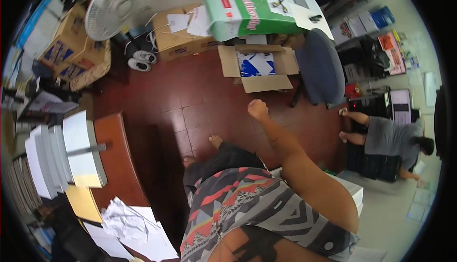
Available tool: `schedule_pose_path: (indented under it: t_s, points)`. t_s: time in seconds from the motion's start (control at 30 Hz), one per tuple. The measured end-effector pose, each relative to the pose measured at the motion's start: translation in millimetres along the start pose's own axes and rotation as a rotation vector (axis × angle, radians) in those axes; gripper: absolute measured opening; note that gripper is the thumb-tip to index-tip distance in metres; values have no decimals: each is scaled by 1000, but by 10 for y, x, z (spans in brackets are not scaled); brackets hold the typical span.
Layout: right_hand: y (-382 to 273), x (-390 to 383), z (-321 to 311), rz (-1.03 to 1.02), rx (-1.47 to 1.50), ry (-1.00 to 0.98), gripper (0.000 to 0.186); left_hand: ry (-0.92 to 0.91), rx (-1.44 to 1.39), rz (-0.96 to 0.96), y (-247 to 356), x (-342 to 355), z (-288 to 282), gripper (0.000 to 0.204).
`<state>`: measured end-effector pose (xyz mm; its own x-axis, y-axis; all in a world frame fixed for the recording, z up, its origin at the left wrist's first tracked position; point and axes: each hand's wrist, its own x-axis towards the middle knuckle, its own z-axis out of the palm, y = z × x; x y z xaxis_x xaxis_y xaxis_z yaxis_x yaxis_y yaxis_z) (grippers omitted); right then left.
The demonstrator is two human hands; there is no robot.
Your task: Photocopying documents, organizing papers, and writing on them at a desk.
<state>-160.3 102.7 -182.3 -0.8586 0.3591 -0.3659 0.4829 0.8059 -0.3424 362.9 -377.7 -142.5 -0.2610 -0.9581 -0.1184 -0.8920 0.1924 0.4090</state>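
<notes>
My right hand (257, 109) hangs out in front of my body above the red-brown tiled floor (185, 109), its fingers curled closed; whatever they might hold is hidden. Just beyond it are an open cardboard box (266, 84) with white and blue paper inside, and a dark blue-grey chair (321, 67). My left hand is out of sight. My bare feet show below, under dark shorts and a patterned shirt.
Left stands a wooden desk (116, 162) with paper stacks (78, 143). Behind are a fan (109, 7), shoes (140, 61), cartons (66, 43) and a green-covered table (226, 14) with scissors. Another person (390, 143) sits at the right, by a screen.
</notes>
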Motion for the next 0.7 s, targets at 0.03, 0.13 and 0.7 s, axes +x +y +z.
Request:
schedule_pose_path:
  t_s: [0.03,0.13,0.7]
  points:
    - [97,76,4,14,-12,4,15,-97,-17,-14,239,54,116,42]
    - [351,272,-55,20,-11,-45,16,-383,-59,-73,894,264,447,37]
    - [-416,4577,-2310,-274,-129,633,26,-1107,114,88,5022,808,2183,40]
